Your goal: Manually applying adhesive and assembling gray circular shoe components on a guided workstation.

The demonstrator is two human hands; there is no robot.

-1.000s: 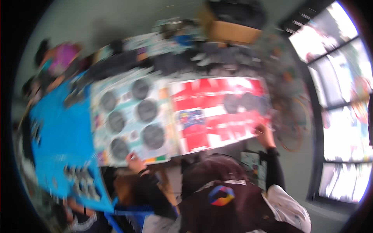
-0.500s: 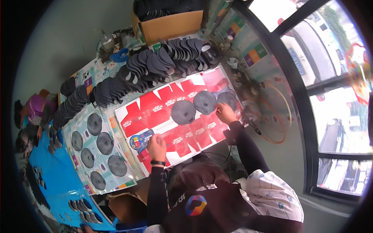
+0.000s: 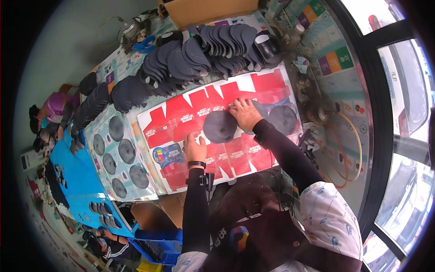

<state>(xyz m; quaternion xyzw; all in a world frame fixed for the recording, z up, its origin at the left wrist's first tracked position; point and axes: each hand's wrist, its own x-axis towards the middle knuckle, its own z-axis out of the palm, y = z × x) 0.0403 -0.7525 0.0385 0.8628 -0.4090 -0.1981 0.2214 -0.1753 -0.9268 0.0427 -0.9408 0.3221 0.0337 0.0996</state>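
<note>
Three dark grey round pads lie in a row on a red-and-white printed sheet: a left pad (image 3: pixel 219 127), a middle pad (image 3: pixel 258 109) mostly under my hand, and a right pad (image 3: pixel 282 120). My right hand (image 3: pixel 246 115) reaches over the middle pad, fingers spread, with its tips at the upper right edge of the left pad. Whether those fingertips grip the edge, I cannot tell. Just left of the left pad is my left hand (image 3: pixel 195 148), loosely bent, thumb apart from the fingers, nothing visible in it. Beside it is a blue printed patch (image 3: pixel 166 155) on the sheet.
Overlapping dark curved pieces (image 3: pixel 186 59) line the back of the table, with a cardboard box (image 3: pixel 208 12) behind. More grey round pads (image 3: pixel 127 151) lie to the left, beside a blue surface (image 3: pixel 81 174). Hoses (image 3: pixel 351 154) hang at the right. Another person sits far left.
My right hand has moved left from between the middle and right pads to the left pad's edge. My left hand has moved right, closer to the left pad. The view has shifted.
</note>
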